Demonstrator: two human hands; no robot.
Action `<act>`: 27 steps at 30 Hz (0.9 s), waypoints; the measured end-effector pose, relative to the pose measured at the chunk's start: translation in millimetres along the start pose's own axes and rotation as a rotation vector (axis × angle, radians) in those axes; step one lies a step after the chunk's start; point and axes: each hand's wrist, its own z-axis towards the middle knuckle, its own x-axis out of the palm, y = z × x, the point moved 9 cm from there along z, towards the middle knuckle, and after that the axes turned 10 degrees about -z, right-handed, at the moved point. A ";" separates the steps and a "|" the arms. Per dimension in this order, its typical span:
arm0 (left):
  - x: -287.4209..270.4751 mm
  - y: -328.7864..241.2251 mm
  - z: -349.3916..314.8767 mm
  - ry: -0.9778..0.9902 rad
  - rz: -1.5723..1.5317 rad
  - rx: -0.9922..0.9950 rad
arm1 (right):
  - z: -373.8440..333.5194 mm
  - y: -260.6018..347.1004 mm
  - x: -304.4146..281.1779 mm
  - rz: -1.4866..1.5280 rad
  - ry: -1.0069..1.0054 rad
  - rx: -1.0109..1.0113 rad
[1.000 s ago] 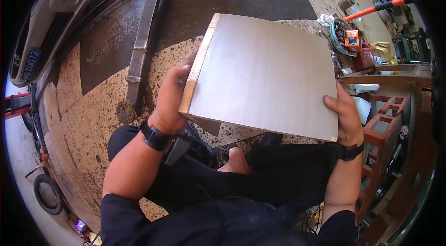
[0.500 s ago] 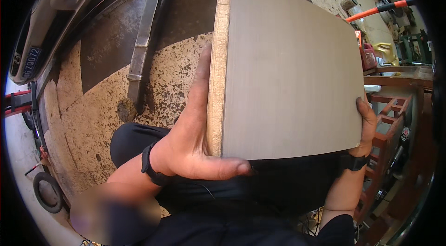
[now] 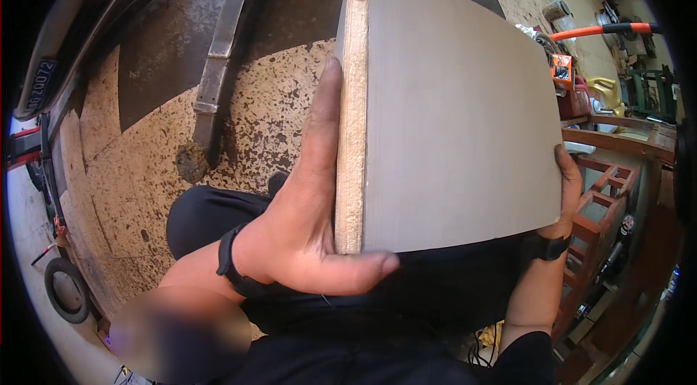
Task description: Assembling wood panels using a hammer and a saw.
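A large grey-faced board (image 3: 457, 109) with a raw, light wood-coloured left edge is held up before me and fills the middle of the view. My left hand (image 3: 294, 232) grips its lower left corner. The thumb lies under the lower edge and the index finger stretches up along the raw edge; the other fingers are hidden. On the far side, my right hand (image 3: 568, 185) clasps the lower right edge, its thumb tip at the board's face and its remaining fingers mostly out of sight.
A long metal beam (image 3: 218, 69) stretches over the stained floor (image 3: 272, 109) at left. Part of a car (image 3: 43, 43) shows at upper left, a tyre (image 3: 67, 290) below it. To the right stand a reddish-brown frame (image 3: 595, 203), a yellow jug (image 3: 608, 91) and an orange-black bar (image 3: 606, 30).
The board has turned slightly, its left edge shifting a little right and showing wider. Both hands keep their hold. The surroundings have shifted slightly in view.
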 end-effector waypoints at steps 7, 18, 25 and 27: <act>1.0 7.1 0.7 0.069 0.399 -0.095 | 2.6 18.7 -4.2 0.094 0.072 0.002; 7.2 -2.0 7.0 0.079 0.397 -0.008 | -6.8 20.5 -23.5 0.137 0.090 -0.037; 27.5 -26.7 7.4 0.045 0.292 0.391 | -5.8 13.8 -47.4 0.199 0.141 -0.097; 30.9 -28.9 6.0 0.057 0.304 0.407 | -3.6 0.9 -50.0 0.226 0.132 -0.030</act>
